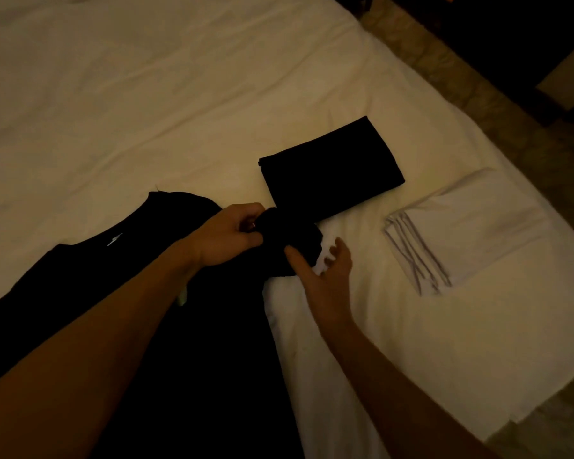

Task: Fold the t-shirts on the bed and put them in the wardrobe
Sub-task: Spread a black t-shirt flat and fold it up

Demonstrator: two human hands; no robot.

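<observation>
bare forearms, ring on left hand

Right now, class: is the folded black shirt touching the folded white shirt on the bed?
Apart. The head view shows a strip of bare bed sheet between the folded black shirt and the folded white shirt.

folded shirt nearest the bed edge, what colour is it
White or pale, with thin dark lines: the folded shirt, seen in the head view.

Bedroom, dim warm light: wide bed under white sheet, folded white linen near its edge, mottled tiled floor alongside, dark furniture beyond.
</observation>
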